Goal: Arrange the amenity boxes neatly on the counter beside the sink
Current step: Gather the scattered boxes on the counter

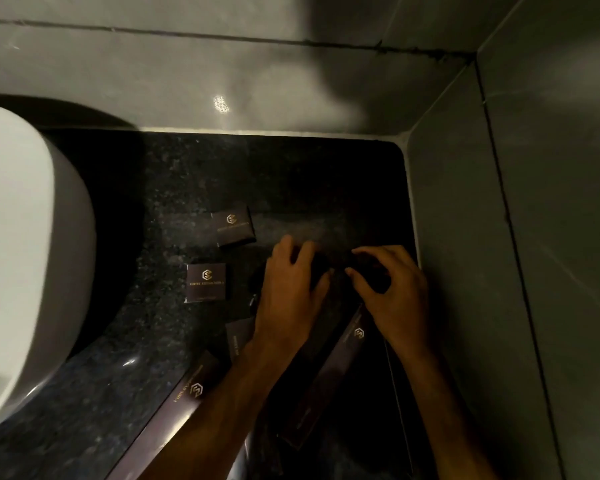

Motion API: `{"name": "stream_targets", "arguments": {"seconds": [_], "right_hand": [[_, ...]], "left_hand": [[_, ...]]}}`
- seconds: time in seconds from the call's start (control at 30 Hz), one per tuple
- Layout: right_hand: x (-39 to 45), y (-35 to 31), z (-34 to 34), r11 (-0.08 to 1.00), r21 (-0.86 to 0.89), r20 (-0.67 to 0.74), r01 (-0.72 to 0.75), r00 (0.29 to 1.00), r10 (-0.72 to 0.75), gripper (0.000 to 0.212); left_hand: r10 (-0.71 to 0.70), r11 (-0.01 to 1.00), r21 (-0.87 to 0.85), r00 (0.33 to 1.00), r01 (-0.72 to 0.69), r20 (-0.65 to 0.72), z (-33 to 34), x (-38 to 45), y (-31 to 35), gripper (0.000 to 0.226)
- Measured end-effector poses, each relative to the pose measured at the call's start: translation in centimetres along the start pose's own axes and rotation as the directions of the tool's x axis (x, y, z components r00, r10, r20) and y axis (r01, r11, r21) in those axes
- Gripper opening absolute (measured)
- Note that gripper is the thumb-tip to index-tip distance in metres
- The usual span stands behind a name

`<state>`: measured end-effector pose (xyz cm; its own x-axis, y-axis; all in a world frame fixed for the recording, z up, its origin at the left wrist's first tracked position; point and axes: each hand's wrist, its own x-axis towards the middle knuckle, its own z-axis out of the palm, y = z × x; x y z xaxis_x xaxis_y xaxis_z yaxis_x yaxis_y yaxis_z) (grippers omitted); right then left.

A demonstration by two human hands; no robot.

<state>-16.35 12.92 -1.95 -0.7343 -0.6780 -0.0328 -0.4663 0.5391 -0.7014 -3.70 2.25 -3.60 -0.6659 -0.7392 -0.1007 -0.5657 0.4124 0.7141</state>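
Both hands, left (pixel 288 289) and right (pixel 392 289), curled on unclear dark item; risk knocking long dark-purple cardboard amenity box (pixel 329 379) askew with wrists.

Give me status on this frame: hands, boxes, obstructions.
Left hand and right hand both on a dark item mid-counter, grip unclear. Two small boxes loose near sink. Long boxes askew under the forearms.

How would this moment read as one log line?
left hand, right hand: together on dark item, unclear | small boxes: loose | counter
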Motion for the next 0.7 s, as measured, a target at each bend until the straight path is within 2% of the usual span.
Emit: {"name": "stream_targets", "arguments": {"seconds": [0.07, 0.13, 0.2, 0.27, 0.3, 0.37, 0.4, 0.47, 0.53, 0.6, 0.7], "right_hand": [[-0.1, -0.4, -0.3, 1.0, -0.006, 0.027, -0.009, 1.0, 0.009, 0.039], [-0.6, -1.4, -1.1, 0.999, 0.002, 0.064, -0.045, 0.997, 0.045, 0.06], [-1.8, -3.2, -2.5, 0.997, 0.036, -0.022, -0.075, 0.997, 0.076, 0.071], [-2.7, -6.5, -3.6, 0.997, 0.071, -0.152, 0.008, 0.988, 0.003, 0.06], [-2.7, -8.3, -3.6, 0.993, 0.09, -0.153, 0.082, 0.986, -0.067, 0.052], [-1.5, -11.3, -2.4, 0.966, 0.121, -0.031, 0.229, 0.973, -0.227, 0.044], [-0.4, -12.5, -1.1, 0.955, 0.102, 0.081, 0.278, 0.955, -0.287, 0.049], [2.0, -13.5, 2.2, 0.935, 0.011, 0.33, 0.355, 0.881, -0.339, 0.069], [3.9, -13.3, 5.6, 0.906, -0.103, 0.493, 0.412, 0.812, -0.313, 0.089], [4.8, -12.8, 7.8, 0.865, -0.206, 0.562, 0.458, 0.779, -0.279, 0.094], [5.0, -12.2, 8.5, 0.845, -0.24, 0.486, 0.479, 0.812, -0.322, 0.07]], "left_hand": [[-0.009, 1.0, -0.008, 1.0, 0.009, 0.023, -0.3, -0.1, 0.1, 0.041], [-0.014, 0.999, -0.045, 0.998, 0.017, 0.058, -1.0, -0.4, 0.6, 0.048], [-0.048, 0.991, -0.125, 0.997, 0.055, 0.061, -2.7, -1.3, 1.0, 0.053], [-0.077, 0.982, -0.175, 0.996, 0.067, -0.051, -5.4, -2.7, 0.8, 0.048], [-0.077, 0.986, -0.158, 0.989, 0.056, -0.128, -7.0, -3.5, 0.4, 0.045], [-0.06, 0.997, -0.057, 0.976, 0.049, -0.211, -10.4, -5.0, -1.3, 0.05], [-0.06, 0.998, 0.022, 0.978, 0.066, -0.197, -11.9, -5.5, -2.4, 0.058], [-0.082, 0.976, 0.195, 0.993, 0.098, -0.087, -13.8, -6.1, -4.8, 0.081], [-0.123, 0.945, 0.31, 0.991, 0.101, 0.052, -14.5, -6.0, -6.9, 0.099], [-0.148, 0.929, 0.358, 0.982, 0.097, 0.118, -14.5, -5.5, -8.0, 0.103], [-0.109, 0.933, 0.353, 0.99, 0.073, 0.085, -14.4, -4.5, -9.0, 0.081]]}}
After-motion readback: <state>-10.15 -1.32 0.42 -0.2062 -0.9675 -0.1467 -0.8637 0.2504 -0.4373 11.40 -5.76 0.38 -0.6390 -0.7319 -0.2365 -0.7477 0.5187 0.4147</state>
